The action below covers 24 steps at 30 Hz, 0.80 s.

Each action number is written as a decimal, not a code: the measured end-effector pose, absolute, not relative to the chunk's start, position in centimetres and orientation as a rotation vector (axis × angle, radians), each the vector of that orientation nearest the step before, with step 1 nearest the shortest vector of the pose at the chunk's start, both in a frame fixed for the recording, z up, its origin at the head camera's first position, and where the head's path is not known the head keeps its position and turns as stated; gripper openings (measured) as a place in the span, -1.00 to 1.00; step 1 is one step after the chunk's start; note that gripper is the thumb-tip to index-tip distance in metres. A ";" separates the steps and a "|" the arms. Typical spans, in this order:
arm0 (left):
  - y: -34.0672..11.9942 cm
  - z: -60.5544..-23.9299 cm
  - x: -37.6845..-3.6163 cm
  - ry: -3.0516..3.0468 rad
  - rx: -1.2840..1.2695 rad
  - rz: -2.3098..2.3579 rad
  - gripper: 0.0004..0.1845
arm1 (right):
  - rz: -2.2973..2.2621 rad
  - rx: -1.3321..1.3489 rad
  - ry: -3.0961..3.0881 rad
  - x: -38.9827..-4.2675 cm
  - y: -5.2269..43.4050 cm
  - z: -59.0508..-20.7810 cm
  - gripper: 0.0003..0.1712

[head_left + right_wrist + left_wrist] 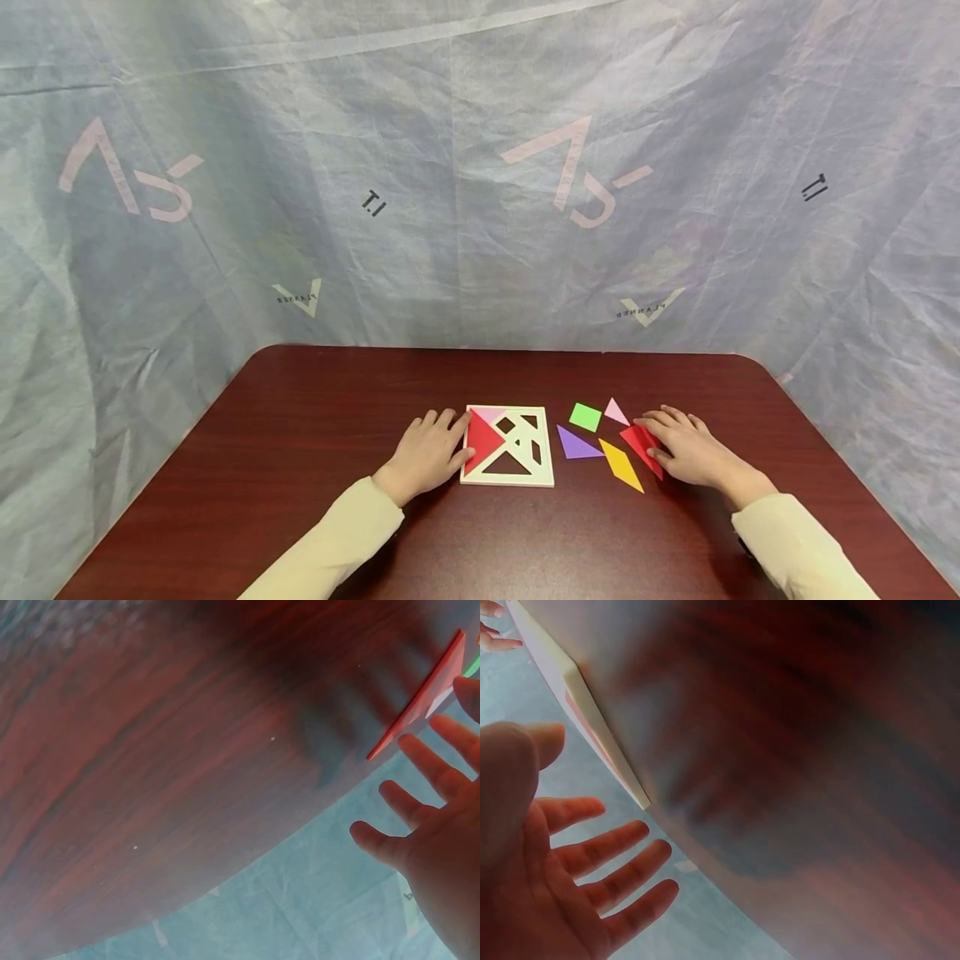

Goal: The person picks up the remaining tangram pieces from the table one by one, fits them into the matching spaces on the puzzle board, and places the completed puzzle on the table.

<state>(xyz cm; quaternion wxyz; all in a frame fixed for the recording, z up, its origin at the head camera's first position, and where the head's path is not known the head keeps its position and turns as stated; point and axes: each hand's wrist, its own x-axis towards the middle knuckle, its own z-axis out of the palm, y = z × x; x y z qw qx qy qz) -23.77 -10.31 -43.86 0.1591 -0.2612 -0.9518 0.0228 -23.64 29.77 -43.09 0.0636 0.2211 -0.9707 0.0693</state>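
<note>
A grey sheet point(480, 167) fills the upper half of the head view as a backdrop. Below it, the dark red desk point(300, 517) occupies the lower half of the frame.

A white puzzle frame point(545, 475) lies flat at lower centre. A large red triangle point(482, 438) sits in its left part, with a pink piece point(487, 413) above it.

The left hand point(426, 454) rests flat on the desk against the frame's left edge, fingers spread and straight, fingertips touching the red triangle.

The right hand point(686, 450), right of centre, lies with fingers extended on a loose red triangle point(639, 443).

Loose pieces lie between frame and right hand: yellow piece point(621, 465), purple triangle point(576, 444), green square point(585, 417), small pink triangle point(616, 411).
</note>
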 end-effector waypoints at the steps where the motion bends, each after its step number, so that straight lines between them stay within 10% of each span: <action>1: -10.2 -43.9 -23.8 -2.733 -0.746 0.063 -0.42 | 0.206 0.675 -2.928 -23.7 29.8 -43.2 -0.42; 24: -8.8 -44.1 -24.8 -2.783 -0.745 0.178 -0.46 | 0.099 0.627 -2.938 -23.7 29.6 -42.9 -0.48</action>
